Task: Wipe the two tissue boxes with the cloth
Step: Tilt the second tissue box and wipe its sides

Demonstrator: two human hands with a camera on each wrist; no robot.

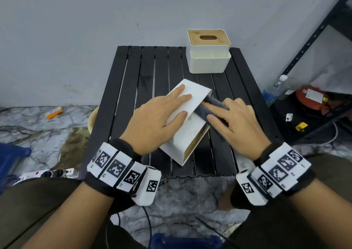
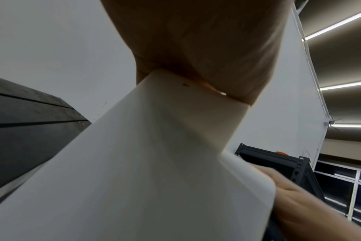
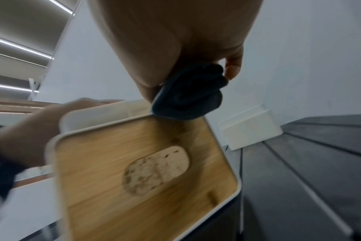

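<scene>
One white tissue box (image 1: 192, 134) lies on its side, slanted across the middle of the black slatted table (image 1: 133, 88); its wooden lid (image 3: 144, 171) faces right. My left hand (image 1: 177, 103) presses flat on the box's upper face, fingers straight. My right hand (image 1: 219, 115) holds a bunched dark grey cloth (image 1: 203, 111) against the upper right edge of that box, by the lid. The cloth (image 3: 188, 94) sits at the lid's rim in the right wrist view. The second white tissue box (image 1: 208, 62) stands upright at the back right, wooden lid up, untouched.
A grey wall runs close behind the table. To the right stand a black metal shelf rack (image 1: 304, 58), a water bottle (image 1: 274, 90) and a red appliance (image 1: 312, 98). On the floor at left lie a power strip (image 1: 55, 172) and a blue bin (image 1: 11, 157).
</scene>
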